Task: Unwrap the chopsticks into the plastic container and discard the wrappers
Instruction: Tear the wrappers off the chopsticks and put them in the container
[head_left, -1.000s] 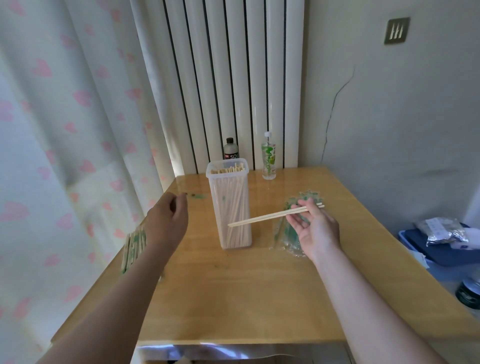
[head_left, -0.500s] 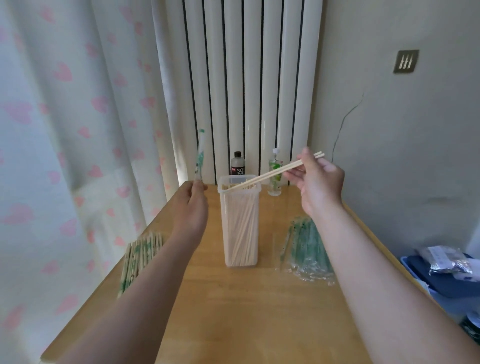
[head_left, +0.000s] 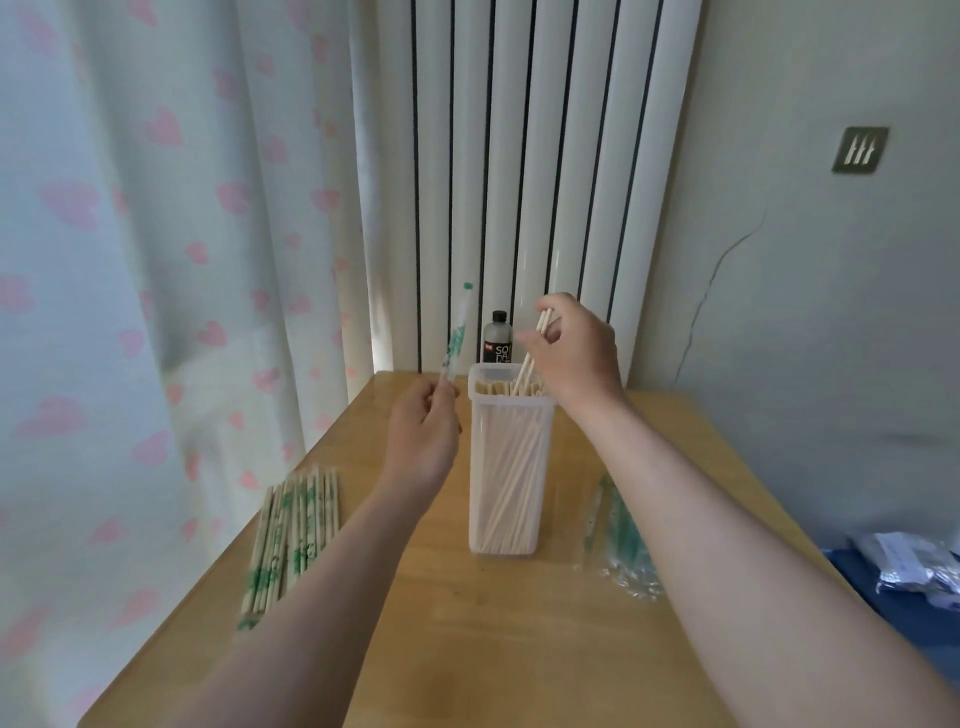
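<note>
A tall clear plastic container (head_left: 509, 467) full of bare chopsticks stands upright on the wooden table (head_left: 519, 639). Above its mouth my right hand (head_left: 576, 353) pinches a bare chopstick pair (head_left: 531, 358), whose lower ends are inside the container. Left of the container my left hand (head_left: 423, 431) holds an empty green-printed wrapper (head_left: 456, 332) that points up. A row of wrapped chopsticks (head_left: 288, 535) lies at the table's left edge. A heap of empty wrappers (head_left: 621, 545) lies right of the container, partly behind my right forearm.
A dark bottle (head_left: 497, 340) stands behind the container against the white radiator (head_left: 530, 182). A curtain with pink hearts (head_left: 130, 260) hangs at the left. Blue items with plastic bags (head_left: 914, 571) sit off the table's right side.
My right hand has swung left over the container and tipped the chopstick pair steeply, its ends now down inside. My left hand still holds the wrapper upright.
</note>
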